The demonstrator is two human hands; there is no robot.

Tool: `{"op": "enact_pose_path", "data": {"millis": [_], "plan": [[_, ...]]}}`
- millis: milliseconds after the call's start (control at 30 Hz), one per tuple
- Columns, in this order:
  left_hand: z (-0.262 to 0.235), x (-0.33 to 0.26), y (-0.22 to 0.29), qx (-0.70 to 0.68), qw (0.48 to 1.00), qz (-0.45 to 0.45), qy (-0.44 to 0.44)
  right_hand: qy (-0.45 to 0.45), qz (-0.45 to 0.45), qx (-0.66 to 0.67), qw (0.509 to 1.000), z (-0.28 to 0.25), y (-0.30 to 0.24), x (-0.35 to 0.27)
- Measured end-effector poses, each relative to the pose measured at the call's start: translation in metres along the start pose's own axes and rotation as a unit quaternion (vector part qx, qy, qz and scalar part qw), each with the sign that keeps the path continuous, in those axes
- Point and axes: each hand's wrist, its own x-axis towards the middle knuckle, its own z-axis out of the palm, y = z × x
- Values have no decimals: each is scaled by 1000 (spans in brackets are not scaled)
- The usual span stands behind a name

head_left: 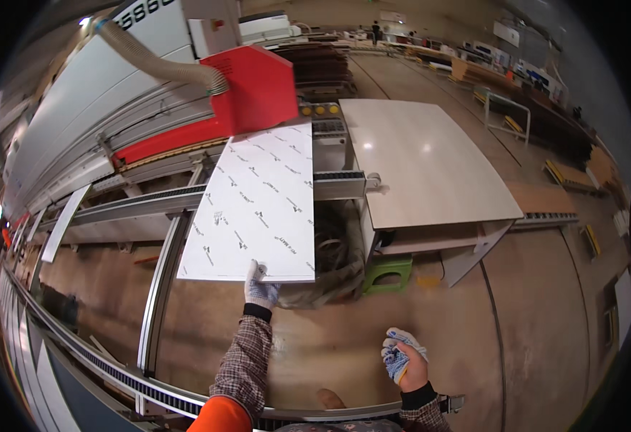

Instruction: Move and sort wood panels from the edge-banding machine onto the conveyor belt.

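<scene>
We count two hands, one on each side of us; we count one big white board [261, 205], one red hood [258, 90], one bendy tan hose [157, 66], three round yellow knobs [320, 110], one pale table [430, 162] and one green stool [389, 275]; the stool stands on the floor [315, 338], by the near left corner of the table.

The white board is long, flat and thin; its top is covered with small dark marks, set in slanting rows; its near edge is straight, with a thin line just inside it; the board lies flat across a metal rail [340, 186], with its far end at the red hood, and the table is to its right, with a gap between them.

Our left hand [260, 286] is pinching the near edge of the board, thumb on top; it has a pale knit glove on; our right hand [406, 358] is over the floor, well apart from the board; its fingers are bent in, but we cannot tell if they are pressed together or wrapped around something.
</scene>
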Motion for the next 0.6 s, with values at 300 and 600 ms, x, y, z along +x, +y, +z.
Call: {"op": "enact_pose_path", "data": {"millis": [300,600], "plan": [[-1,-2,-76,46,996,-79,-3,-14,65,-27,997,11,4,0],[34,-47,-87,25,991,-128,-6,-171,27,-177,969,22,-41,77]]}}
